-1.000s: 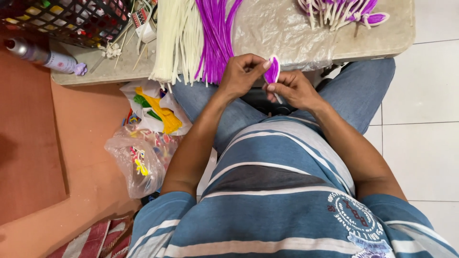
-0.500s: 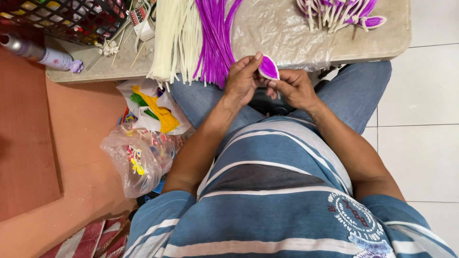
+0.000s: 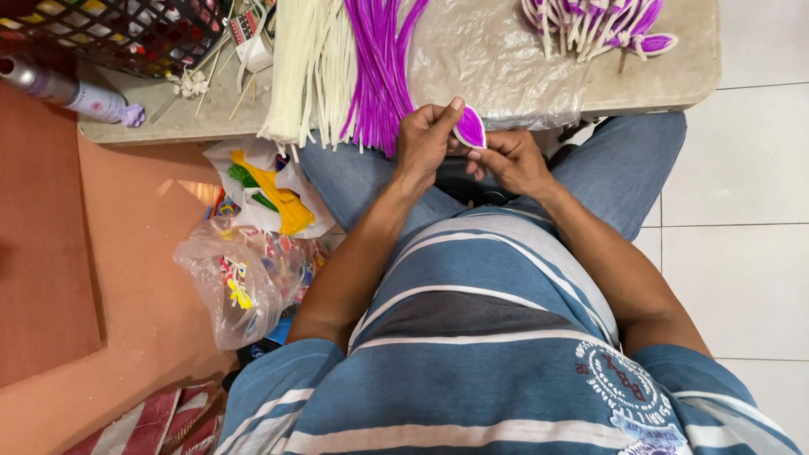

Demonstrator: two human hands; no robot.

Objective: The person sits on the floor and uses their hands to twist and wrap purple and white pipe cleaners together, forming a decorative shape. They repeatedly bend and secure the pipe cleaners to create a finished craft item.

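A small purple petal with a white edge (image 3: 470,128) is pinched between both my hands above my lap. My left hand (image 3: 424,139) grips its left side with the fingertips. My right hand (image 3: 511,160) holds its lower right side. Just beyond the hands, on the low table (image 3: 674,80), lie a bundle of purple strips (image 3: 379,67) and a bundle of cream strips (image 3: 308,67). A heap of finished purple and white petals on stems (image 3: 594,24) rests at the table's far right.
A crinkled clear plastic sheet (image 3: 489,55) covers the table's middle. A dark wire basket (image 3: 109,29) and a spray can (image 3: 67,93) sit at the left. Plastic bags of coloured bits (image 3: 253,253) lie on the orange floor by my left leg.
The petal has been turned in my fingers, from upright and narrow to a broader face tilted right. Both hands have stayed over my lap near the table edge.
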